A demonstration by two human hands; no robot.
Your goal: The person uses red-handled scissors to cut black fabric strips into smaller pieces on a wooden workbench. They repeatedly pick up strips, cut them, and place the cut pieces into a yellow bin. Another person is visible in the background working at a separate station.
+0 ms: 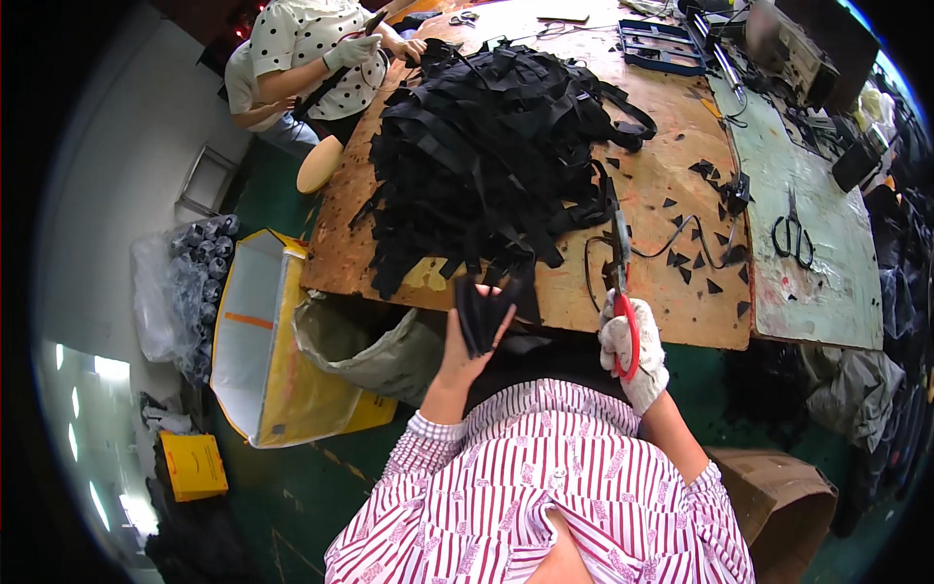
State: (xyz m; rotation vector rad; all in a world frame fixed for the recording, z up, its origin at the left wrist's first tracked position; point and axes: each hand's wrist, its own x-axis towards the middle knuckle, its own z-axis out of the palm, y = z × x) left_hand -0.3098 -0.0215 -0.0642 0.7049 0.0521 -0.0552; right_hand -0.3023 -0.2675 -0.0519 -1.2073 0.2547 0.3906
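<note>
My bare left hand (455, 358) is closed around a black fabric strap (477, 326) at the table's near edge. In my right hand (638, 368), which wears a white knit glove, are large scissors with red handles (634, 331). Their blades point away from me over the table and stand apart from the held strap. Just beyond my left hand, a big tangled pile of black straps (486, 146) covers the middle of the wooden table (681, 316).
Black scraps (684, 261) lie scattered to the right, near other scissors (793, 234). A white sack (355, 346) and a yellow bin (261, 331) stand left. Across the table, a co-worker in a polka-dot top (292, 44) handles straps. A cardboard box (778, 487) sits lower right.
</note>
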